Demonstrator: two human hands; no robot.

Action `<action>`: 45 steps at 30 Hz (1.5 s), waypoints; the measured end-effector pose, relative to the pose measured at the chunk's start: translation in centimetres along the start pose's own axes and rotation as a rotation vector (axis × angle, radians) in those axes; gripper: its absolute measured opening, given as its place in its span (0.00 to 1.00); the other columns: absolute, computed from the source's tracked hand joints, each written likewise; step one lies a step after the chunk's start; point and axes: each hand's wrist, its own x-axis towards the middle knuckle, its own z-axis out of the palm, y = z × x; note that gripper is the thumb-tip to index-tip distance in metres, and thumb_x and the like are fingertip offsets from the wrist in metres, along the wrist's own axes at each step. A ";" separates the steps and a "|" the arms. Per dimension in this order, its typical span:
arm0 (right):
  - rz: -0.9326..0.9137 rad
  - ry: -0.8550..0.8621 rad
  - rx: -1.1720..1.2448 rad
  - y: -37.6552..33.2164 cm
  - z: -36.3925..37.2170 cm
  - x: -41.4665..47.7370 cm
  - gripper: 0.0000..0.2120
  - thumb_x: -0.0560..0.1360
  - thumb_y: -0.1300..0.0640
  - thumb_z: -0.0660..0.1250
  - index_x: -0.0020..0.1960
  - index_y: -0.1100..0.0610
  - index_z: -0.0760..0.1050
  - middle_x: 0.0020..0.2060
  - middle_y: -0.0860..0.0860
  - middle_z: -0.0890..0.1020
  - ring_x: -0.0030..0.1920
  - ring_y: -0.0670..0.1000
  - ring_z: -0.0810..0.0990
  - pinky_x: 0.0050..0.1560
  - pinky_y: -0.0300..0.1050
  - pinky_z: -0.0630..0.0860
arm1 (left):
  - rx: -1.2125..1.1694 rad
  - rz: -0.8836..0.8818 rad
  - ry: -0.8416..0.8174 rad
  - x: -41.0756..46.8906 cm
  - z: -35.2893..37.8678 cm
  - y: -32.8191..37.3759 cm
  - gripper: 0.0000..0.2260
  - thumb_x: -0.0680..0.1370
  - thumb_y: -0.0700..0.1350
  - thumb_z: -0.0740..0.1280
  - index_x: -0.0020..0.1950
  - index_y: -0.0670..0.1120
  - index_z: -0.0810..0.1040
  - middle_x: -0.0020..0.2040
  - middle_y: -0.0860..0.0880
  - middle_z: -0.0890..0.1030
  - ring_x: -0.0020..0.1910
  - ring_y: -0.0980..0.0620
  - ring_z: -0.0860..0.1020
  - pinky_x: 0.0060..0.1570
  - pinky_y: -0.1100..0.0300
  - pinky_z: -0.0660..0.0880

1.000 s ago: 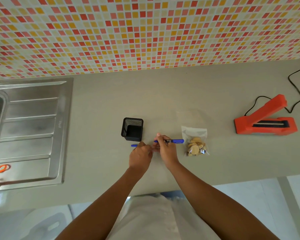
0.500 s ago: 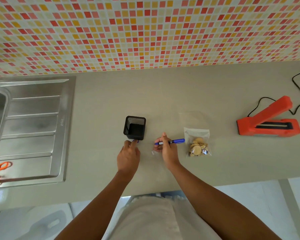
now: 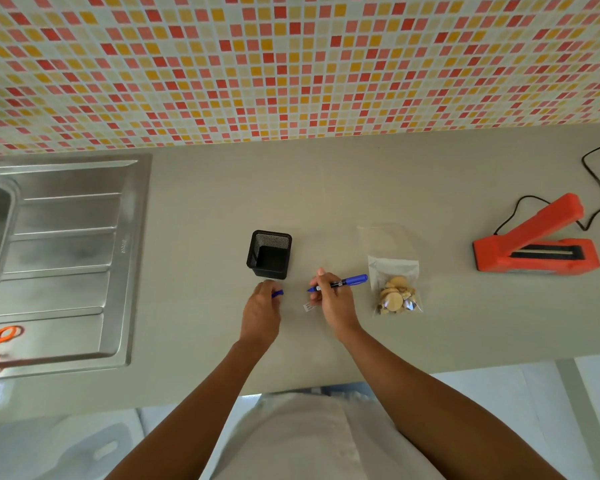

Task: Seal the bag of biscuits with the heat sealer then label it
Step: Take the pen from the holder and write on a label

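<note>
On the worktop (image 3: 413, 188) edge nearest the person, the right hand (image 3: 333, 299) has its grip clamped on a blue marker (image 3: 343, 283), uncapped tip pointing left, long axis running left to right. Just under those fingers lies a small white label (image 3: 309, 307). The left hand (image 3: 262, 306), near it, is closed on the marker's cap (image 3: 278, 293). The bag of biscuits (image 3: 395, 289) lies flat just right of the right hand, its long axis running away from the person; the right hand is the nearer one. Behind the left hand stands a black mesh pen holder (image 3: 270, 253). Farther right, well apart, sits the orange heat sealer (image 3: 537, 247), arm raised.
</note>
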 end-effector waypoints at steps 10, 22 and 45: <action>-0.005 -0.056 -0.081 0.0 -0.3 0.1 0.19 0.82 0.48 0.62 0.38 0.58 0.78 0.30 0.50 0.82 0.37 0.52 0.84 0.47 0.50 0.81 | -0.273 0.030 -0.080 -0.3 0.7 0.6 0.06 0.76 0.37 0.70 0.52 0.42 0.81 0.45 0.48 0.84 0.45 0.51 0.82 0.46 0.71 0.74; -0.025 0.011 -0.117 -0.8 -0.2 -0.3 0.28 0.84 0.43 0.50 0.35 0.60 0.72 0.28 0.51 0.73 0.29 0.44 0.73 0.33 0.33 0.71 | -0.247 0.125 -0.146 -0.7 0.8 2.1 0.04 0.76 0.38 0.70 0.50 0.44 0.82 0.45 0.51 0.81 0.42 0.58 0.74 0.42 0.75 0.67; 0.003 0.069 -0.182 -0.8 -0.1 -0.4 0.25 0.84 0.44 0.50 0.34 0.55 0.69 0.27 0.48 0.71 0.26 0.41 0.70 0.31 0.32 0.68 | -0.360 0.108 -0.194 -1.0 0.9 3.1 0.03 0.78 0.40 0.69 0.50 0.44 0.82 0.43 0.50 0.82 0.39 0.57 0.74 0.40 0.71 0.68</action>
